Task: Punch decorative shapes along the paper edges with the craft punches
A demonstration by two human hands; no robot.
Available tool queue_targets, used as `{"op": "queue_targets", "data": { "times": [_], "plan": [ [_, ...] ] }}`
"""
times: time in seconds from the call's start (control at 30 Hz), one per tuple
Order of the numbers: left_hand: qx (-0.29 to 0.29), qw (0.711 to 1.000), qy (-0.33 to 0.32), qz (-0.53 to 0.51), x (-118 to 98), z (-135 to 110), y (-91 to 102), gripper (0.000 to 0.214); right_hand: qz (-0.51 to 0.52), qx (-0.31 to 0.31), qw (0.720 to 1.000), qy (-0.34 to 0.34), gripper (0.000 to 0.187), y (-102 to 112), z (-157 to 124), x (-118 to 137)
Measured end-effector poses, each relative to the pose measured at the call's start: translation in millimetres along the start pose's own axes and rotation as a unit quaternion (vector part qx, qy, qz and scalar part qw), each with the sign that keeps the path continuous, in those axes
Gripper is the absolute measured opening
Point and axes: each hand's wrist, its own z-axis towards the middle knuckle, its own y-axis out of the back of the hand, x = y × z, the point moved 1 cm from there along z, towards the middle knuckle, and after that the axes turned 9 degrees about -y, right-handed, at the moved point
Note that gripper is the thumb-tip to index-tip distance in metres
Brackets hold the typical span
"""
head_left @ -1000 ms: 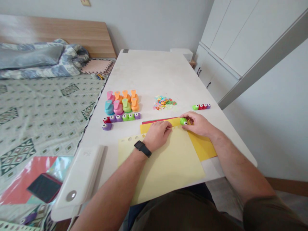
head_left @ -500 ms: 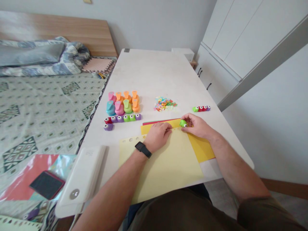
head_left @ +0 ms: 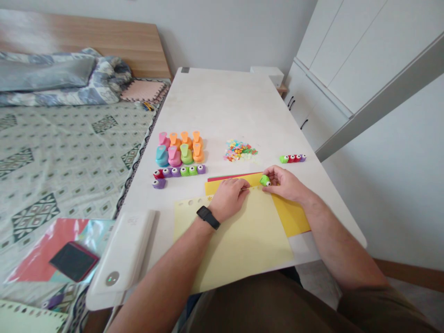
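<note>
My right hand [head_left: 285,183] grips a small green craft punch [head_left: 265,180] with googly-eye-like markings, over the edge of a deep yellow paper sheet [head_left: 291,215]. My left hand [head_left: 229,200], with a black smartwatch [head_left: 208,217] on its wrist, rests on a pale yellow hole-edged sheet [head_left: 229,245]. Its fingers press near the sheet's top edge and are partly hidden. A red sheet [head_left: 229,176] shows beneath the yellow papers. Whether my left hand pinches a thin paper piece is too small to tell.
On the white table [head_left: 222,106] stand several larger pastel punches [head_left: 178,150], a row of small punches [head_left: 178,172], a purple punch [head_left: 158,183], coloured paper cut-outs [head_left: 239,150], and more small punches [head_left: 292,158]. A white device [head_left: 121,256] lies at the near left edge.
The view has drifted slightly, shifting the table scene a little right. Both hands stay almost in place on the paper, and the green punch stays in my right hand.
</note>
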Motion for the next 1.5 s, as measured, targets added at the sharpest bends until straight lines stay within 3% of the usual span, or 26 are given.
{"op": "queue_targets", "data": {
  "times": [0.9, 1.5],
  "plan": [
    [-0.006, 1.000, 0.000, -0.014, 4, 1, -1.4, 0.010, -0.031, 0.010, 0.999, 0.012, 0.048, 1, -2, 7],
    [-0.003, 1.000, 0.001, -0.012, 3, 2, -1.4, 0.009, -0.112, -0.006, 0.993, 0.035, 0.044, 3, -3, 8]
  ]
}}
